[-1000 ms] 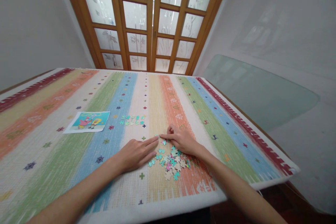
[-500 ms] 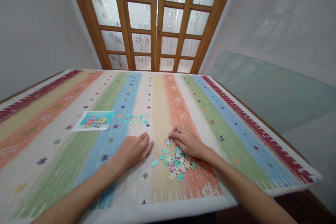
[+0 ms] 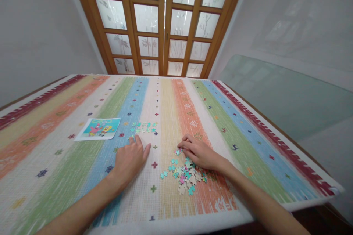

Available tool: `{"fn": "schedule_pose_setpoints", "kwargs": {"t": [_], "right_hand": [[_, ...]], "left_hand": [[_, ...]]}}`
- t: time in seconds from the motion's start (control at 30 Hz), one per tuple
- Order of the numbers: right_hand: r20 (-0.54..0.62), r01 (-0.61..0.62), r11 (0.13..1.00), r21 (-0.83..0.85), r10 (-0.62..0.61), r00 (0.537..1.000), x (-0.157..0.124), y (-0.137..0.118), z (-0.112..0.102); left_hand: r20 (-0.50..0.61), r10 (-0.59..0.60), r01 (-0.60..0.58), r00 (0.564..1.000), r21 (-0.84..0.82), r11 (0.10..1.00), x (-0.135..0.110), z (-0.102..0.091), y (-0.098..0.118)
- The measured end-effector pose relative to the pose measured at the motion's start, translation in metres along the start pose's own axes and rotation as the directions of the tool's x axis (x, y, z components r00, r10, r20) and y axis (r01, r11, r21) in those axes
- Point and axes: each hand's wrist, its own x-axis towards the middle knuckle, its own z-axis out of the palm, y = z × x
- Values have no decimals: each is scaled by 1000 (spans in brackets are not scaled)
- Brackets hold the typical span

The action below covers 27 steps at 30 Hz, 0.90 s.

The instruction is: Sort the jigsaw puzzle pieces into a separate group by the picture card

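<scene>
My left hand [image 3: 130, 159] reaches over the blue stripe, its fingertips on a small teal puzzle piece [image 3: 131, 137] and its thumb held apart. Just beyond those fingertips lie rows of teal puzzle pieces [image 3: 143, 127], spaced slightly apart. My right hand [image 3: 201, 152] rests at the far side of a loose pile of puzzle pieces [image 3: 186, 176], fingers curled together. A pink and teal puzzle piece [image 3: 178, 151] lies right under its fingertips; whether anything is pinched there is hidden. The pile mixes teal, pink and pale plain-backed pieces, some overlapping.
A printed cartoon picture [image 3: 98, 129] lies flat to the left of the rows. A striped tablecloth [image 3: 162, 99] covers the table. Wooden doors with glass panes [image 3: 165, 22] stand behind it, and a pale green glass panel [image 3: 286, 95] leans by the right wall.
My left hand has moved left and slightly away, from the white stripe to just below the rows, taking a teal piece along. My right hand stays at the pile.
</scene>
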Motion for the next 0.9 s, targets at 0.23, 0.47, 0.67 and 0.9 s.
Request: {"fn": "schedule_pose_setpoints", "kwargs": {"t": [0.23,0.47,0.67,0.9], "right_hand": [[-2,42,997,72,-42,999,-1,3,-2],[27,65,992,104,-68,997,-5,14,-19],[68,57,990,128,-66,995,-8,23,-34],[226,-14,973,232,-40,973,-11,22,-39]], "left_hand": [[70,-7,3,998,56,998,2,-3,-1],[2,51,-51,999,50,997,-2,-7,-3],[-302,432,-477,850,-90,874,2,13,-8],[-532,707,-880,465,-191,435,-13,24,10]]}}
